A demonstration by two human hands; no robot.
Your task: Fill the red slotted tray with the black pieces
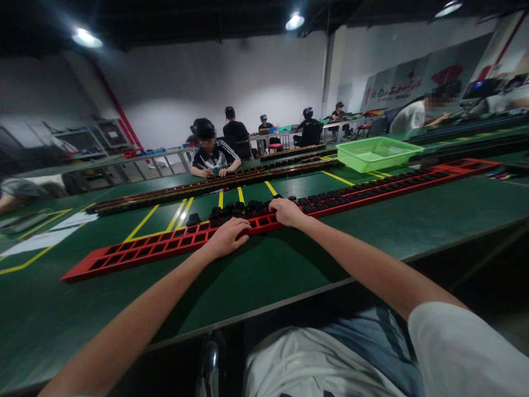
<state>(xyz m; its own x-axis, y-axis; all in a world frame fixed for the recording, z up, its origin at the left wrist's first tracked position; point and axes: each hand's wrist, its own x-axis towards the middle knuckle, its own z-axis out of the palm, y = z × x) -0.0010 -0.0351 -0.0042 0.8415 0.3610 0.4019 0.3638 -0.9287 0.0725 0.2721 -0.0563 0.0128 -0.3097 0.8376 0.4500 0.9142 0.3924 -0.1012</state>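
A long red rack (152, 251) with rows of square slots lies slantwise across the green table. My left hand (228, 237) rests on its near edge, fingers stretched over the slots and thumb apart. Farther right, my right hand (288, 213) is bent down over the rack, its fingers curled together at the slots; whatever is between the fingertips is hidden. Small black block-like parts (233, 209) are heaped along the rack's far side, just beyond both hands. To the right of my right hand, similar black parts (330, 199) fill the slots, while those at the left end hold none.
A light green plastic basket (374, 154) stands behind the rack's right part. Long dark strips (185, 190) lie across the table, with a person (212, 154) seated behind them. White paper sheets (53, 234) lie at the left. The table's front edge (256, 309) is close to my body.
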